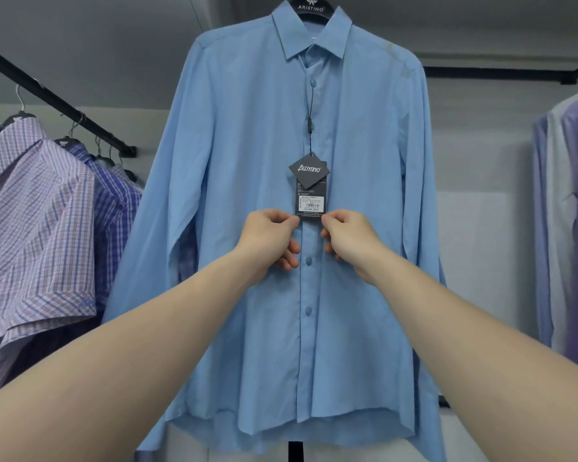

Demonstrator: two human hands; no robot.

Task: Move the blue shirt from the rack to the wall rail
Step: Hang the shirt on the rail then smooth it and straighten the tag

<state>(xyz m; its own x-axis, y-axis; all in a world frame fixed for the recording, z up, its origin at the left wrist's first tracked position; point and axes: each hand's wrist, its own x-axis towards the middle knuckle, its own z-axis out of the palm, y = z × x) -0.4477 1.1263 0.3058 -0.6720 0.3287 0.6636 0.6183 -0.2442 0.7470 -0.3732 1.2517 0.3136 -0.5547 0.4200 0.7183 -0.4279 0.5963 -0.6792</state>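
At blue shirt (pixel 247 145) front, left hand (pixel 267 236), right hand (pixel 347 238) grips pinching tag (pixel 310 198) corners

Light: even, soft, cool indoor light
Shadows: faint, few
Glare: hardly any
Focus: sharp centre, slightly soft edges
Distortion: wide-angle stretch at the borders

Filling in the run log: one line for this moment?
blue shirt: hanging on hanger | left hand, right hand: pinching shirt front beside price tag
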